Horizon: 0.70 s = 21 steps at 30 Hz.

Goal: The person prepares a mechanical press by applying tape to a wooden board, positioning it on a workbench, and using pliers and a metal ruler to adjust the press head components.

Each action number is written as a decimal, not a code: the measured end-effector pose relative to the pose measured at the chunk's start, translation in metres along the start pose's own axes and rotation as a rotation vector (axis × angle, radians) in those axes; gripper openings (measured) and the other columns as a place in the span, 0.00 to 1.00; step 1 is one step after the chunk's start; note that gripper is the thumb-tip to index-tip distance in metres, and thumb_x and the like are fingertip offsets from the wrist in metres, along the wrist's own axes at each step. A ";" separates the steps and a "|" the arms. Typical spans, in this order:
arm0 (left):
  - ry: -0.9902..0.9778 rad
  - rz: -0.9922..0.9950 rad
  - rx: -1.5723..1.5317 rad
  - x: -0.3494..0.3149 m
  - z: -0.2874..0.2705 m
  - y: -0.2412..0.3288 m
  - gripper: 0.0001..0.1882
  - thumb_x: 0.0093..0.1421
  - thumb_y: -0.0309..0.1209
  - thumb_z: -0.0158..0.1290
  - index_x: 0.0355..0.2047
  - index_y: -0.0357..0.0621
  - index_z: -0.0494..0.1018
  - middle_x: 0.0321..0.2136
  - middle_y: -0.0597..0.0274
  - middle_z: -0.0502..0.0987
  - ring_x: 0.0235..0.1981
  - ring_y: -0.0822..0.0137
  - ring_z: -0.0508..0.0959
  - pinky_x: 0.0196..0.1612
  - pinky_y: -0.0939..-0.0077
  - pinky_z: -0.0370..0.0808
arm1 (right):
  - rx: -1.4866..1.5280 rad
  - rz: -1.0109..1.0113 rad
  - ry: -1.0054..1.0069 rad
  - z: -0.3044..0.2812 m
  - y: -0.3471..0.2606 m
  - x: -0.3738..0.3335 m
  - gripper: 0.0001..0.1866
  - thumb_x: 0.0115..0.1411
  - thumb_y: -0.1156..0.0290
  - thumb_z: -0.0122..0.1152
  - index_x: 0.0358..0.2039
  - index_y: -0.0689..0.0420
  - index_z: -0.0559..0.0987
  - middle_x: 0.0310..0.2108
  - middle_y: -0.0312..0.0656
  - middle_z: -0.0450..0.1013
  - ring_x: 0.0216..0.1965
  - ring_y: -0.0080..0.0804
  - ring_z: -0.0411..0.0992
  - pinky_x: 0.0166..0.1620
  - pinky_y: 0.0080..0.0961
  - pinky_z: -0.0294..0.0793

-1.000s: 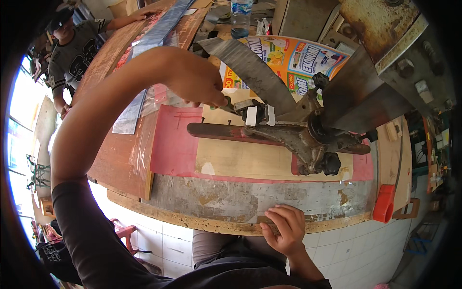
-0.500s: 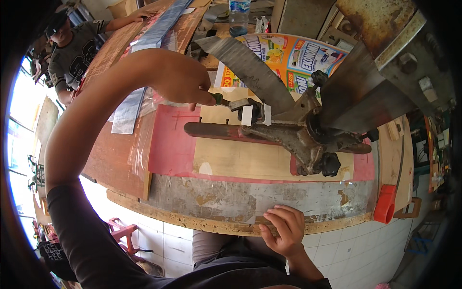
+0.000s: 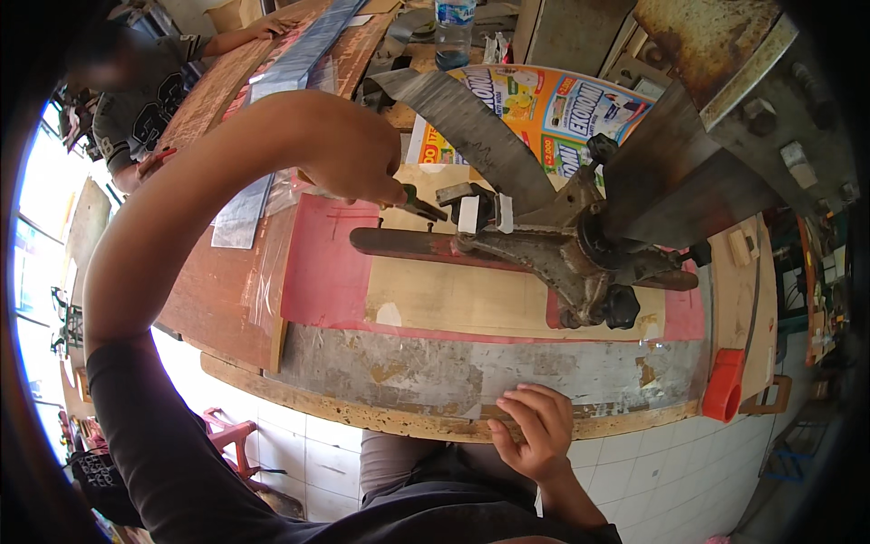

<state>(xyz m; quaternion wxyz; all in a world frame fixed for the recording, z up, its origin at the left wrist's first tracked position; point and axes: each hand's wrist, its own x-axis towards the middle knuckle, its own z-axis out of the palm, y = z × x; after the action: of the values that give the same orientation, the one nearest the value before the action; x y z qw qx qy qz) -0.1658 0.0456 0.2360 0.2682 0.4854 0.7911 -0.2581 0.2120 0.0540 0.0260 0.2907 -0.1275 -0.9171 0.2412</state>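
Note:
My left hand [image 3: 352, 154] reaches over the table from the left, fingers closed around a small hand tool [image 3: 423, 208] with a green handle and a dark metal tip. The tip points down and right, just left of a block with white tape [image 3: 468, 215] on a cast metal bracket [image 3: 535, 249]. The bracket has black knobs and carries a long dark bar [image 3: 408, 243]. Under the bar lies a cream sheet [image 3: 453, 295] on a pink one [image 3: 326, 263]. My right hand [image 3: 535, 431] rests by the table's near edge, holding nothing, fingers loosely bent and apart.
A large metal machine arm [image 3: 689, 172] fills the upper right. Behind the bracket lie a printed colourful sheet [image 3: 589, 104] and a water bottle [image 3: 453, 36]. A red tape dispenser-like piece [image 3: 724, 385] hangs at the right edge. A co-worker [image 3: 136, 109] stands at upper left.
The tool in my left hand has come away from the taped block and now tilts downward. My right hand stays put. The co-worker's head and near hand have shifted.

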 end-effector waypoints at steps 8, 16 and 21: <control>0.008 0.019 0.083 0.001 0.001 0.003 0.28 0.70 0.55 0.51 0.46 0.42 0.86 0.40 0.46 0.86 0.44 0.46 0.85 0.50 0.54 0.79 | 0.006 -0.003 -0.007 -0.001 0.001 -0.001 0.12 0.60 0.64 0.73 0.40 0.56 0.86 0.43 0.39 0.81 0.47 0.43 0.80 0.52 0.38 0.76; 0.042 0.061 0.100 0.003 0.000 0.003 0.28 0.69 0.55 0.52 0.45 0.42 0.86 0.39 0.47 0.85 0.44 0.47 0.85 0.50 0.54 0.79 | 0.005 -0.003 -0.004 -0.001 0.001 -0.002 0.12 0.60 0.64 0.73 0.41 0.56 0.86 0.43 0.39 0.81 0.48 0.43 0.80 0.51 0.37 0.75; 0.044 0.049 0.109 0.002 -0.002 0.007 0.28 0.69 0.55 0.52 0.42 0.41 0.86 0.41 0.48 0.85 0.46 0.47 0.84 0.51 0.54 0.79 | 0.000 -0.002 -0.003 -0.001 0.002 -0.001 0.12 0.60 0.64 0.73 0.40 0.56 0.86 0.43 0.39 0.81 0.47 0.43 0.80 0.51 0.37 0.76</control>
<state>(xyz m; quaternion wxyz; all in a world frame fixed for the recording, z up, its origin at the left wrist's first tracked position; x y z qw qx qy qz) -0.1606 0.0515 0.2351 0.2300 0.5241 0.7694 -0.2836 0.2138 0.0551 0.0251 0.2895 -0.1261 -0.9177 0.2410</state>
